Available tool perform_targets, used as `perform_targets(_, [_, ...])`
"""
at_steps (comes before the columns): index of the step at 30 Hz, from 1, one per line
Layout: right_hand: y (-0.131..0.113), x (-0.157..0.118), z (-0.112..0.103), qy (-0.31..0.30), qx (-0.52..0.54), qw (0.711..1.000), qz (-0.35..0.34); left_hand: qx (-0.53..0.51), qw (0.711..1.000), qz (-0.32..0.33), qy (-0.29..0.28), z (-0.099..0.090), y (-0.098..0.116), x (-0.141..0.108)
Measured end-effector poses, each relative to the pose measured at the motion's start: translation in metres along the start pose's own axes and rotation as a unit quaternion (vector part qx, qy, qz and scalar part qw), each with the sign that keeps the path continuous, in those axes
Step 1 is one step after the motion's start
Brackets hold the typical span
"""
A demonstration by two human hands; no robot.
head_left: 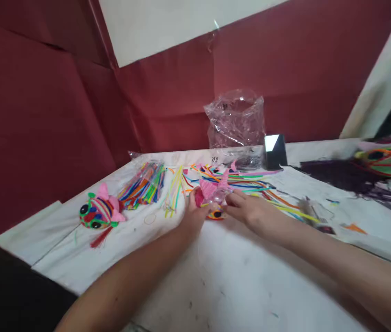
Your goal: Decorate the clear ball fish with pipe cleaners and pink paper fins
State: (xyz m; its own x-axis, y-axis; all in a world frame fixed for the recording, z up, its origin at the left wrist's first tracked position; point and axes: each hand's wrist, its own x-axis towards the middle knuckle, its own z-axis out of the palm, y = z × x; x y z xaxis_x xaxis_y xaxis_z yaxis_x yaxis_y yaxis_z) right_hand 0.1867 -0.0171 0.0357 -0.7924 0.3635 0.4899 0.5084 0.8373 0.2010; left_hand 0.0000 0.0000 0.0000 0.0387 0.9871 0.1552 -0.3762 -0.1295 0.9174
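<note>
In the middle of the table, a craft fish (218,197) with pink fins, a clear body and a black eye on a yellow-orange patch sits between my hands. My left hand (195,208) is closed around its left side. From the right, my right hand (239,205) has its fingers bent and pressed against the clear body; whether a thin stem is also pinched there is hidden. Behind the fish lie loose coloured pipe cleaners (257,185). A finished-looking fish (100,210) with striped body, pink fins and a red tassel rests to the left.
A bag of coloured pipe cleaners (147,184) and a yellow bunch (175,191) lie left of my hands. At the back stand a clear plastic bag (236,122) and a dark phone-like slab (275,154). Another craft fish (388,159) and dark purple material (333,177) are at right.
</note>
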Motion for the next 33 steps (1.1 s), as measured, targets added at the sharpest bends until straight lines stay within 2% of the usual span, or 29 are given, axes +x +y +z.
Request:
perform_targets(6, [0.007,0.0,0.005,0.073,0.102,0.989,0.083,-0.006,1.0,0.002,-0.022,0.004,0.006,-0.004])
perform_targets(10, [0.009,0.001,0.005,0.073,0.129,0.982,0.117,0.01,0.999,-0.013,-0.029,0.005,0.01,-0.007])
perform_targets(17, [0.011,0.005,-0.006,0.071,0.149,0.962,0.216,-0.012,0.999,-0.017,-0.046,0.001,0.007,-0.003])
perform_targets(22, [0.009,0.009,-0.011,0.069,0.175,0.956,0.226,-0.029,0.998,-0.031,-0.042,0.001,0.009,-0.002])
perform_targets(27, [0.012,0.009,-0.019,0.076,0.165,0.955,0.235,-0.065,0.995,-0.012,-0.07,0.0,0.01,-0.001])
perform_targets(33, [0.019,0.007,-0.03,0.069,0.163,0.962,0.206,-0.067,0.996,-0.023,-0.061,-0.004,0.007,0.003])
